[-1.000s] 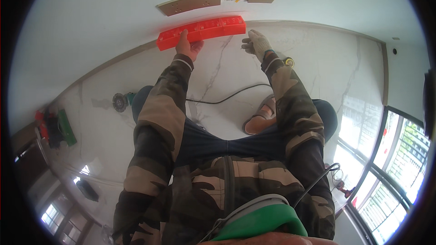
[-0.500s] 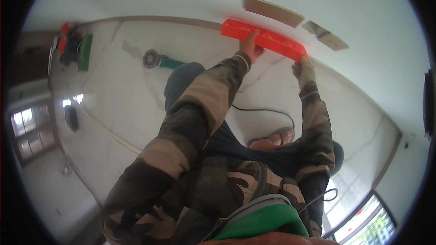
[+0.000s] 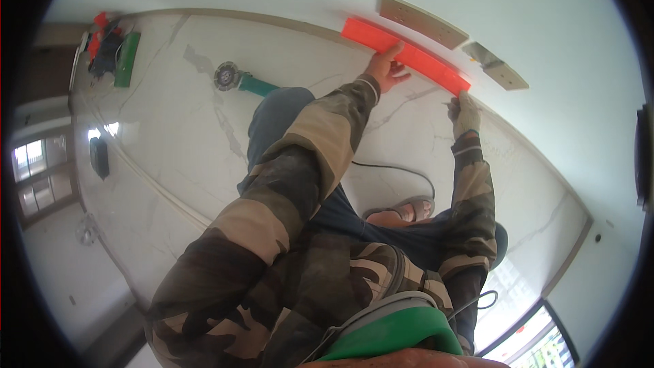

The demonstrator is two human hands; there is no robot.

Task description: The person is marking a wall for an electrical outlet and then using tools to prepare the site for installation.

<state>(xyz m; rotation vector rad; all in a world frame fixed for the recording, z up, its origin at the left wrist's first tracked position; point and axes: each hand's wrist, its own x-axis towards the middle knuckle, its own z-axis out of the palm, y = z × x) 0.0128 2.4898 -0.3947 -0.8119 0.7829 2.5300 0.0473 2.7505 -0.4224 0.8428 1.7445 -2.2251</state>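
A long red rectangular bar (image 3: 436,71) lies slantwise against the foot of the pale wall, just below two metallic wall plates. My bare left hand (image 3: 387,70) has a digit laid over the bar's lower edge near its middle and steadies it, the other fingers curving below. At the bar's right end is my gloved right hand (image 3: 466,114), its fingers bent, with one fingertip against the corner. Something small and dark shows beside those fingers, too small to name.
Left of my knee, an angle grinder (image 3: 248,83) with a disc rests on the marbled floor (image 3: 163,123). Farther left are a green box (image 3: 127,59), red and dark items (image 3: 103,51) and a dark object (image 3: 99,157). A black cord (image 3: 398,167) runs beside my sandalled foot.
The bar has turned, so a smoother face shows instead of the bumpy one. My left hand's fingers have come out from under it and spread. My right hand stays by its right end.
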